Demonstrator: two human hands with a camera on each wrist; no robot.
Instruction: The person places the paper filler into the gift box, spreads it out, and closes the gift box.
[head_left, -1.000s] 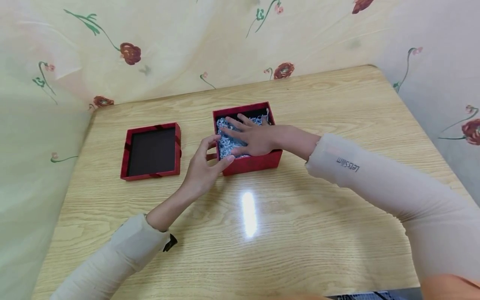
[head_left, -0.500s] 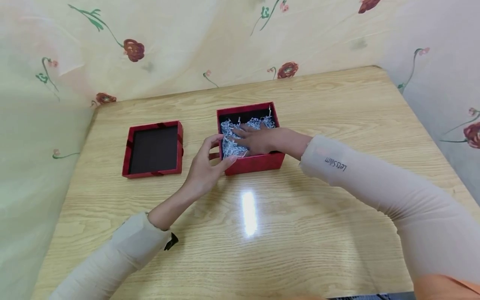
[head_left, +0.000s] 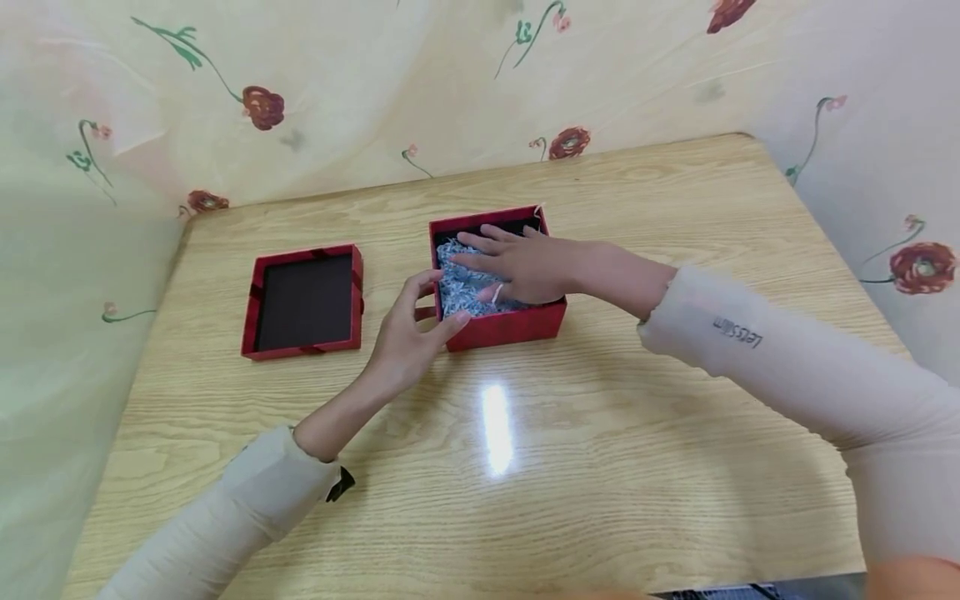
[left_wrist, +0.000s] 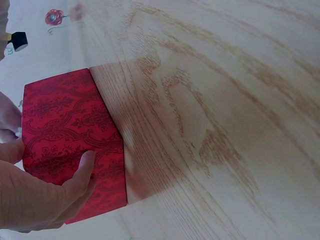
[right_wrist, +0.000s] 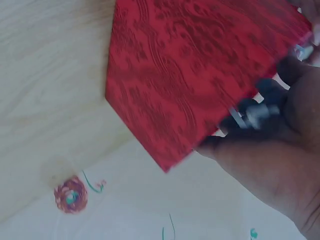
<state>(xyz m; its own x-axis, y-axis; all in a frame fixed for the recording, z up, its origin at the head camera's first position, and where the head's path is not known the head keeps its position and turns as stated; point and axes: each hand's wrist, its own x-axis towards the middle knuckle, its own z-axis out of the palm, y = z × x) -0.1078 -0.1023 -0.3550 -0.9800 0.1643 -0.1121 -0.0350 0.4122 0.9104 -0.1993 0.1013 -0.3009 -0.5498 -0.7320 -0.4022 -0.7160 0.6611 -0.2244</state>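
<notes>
An open red box (head_left: 506,328) with a dark lining is filled with blue-white shredded paper (head_left: 459,293). My left hand (head_left: 397,340) grips its near-left corner, thumb at the front rim and fingers along the left side. In the left wrist view those fingers lie against the box's patterned red wall (left_wrist: 65,125). My right hand (head_left: 525,268) is spread palm-down over the shreds at box-top height, covering the right part of the filling. A white paper strip (head_left: 497,292) clings near its thumb. In the right wrist view, blurred bits of paper show beneath that hand (right_wrist: 280,145).
To the left of the box, a square red lid (head_left: 300,351) lies upside down, its dark inside facing up. Both stand on a light wood table (head_left: 637,467). Floral fabric (head_left: 337,92) hangs along the table's back and sides.
My right hand pressed down into the shreds half a second ago, and has since risen and shifted right, with a paper strip at its thumb. The left hand keeps its grip on the box.
</notes>
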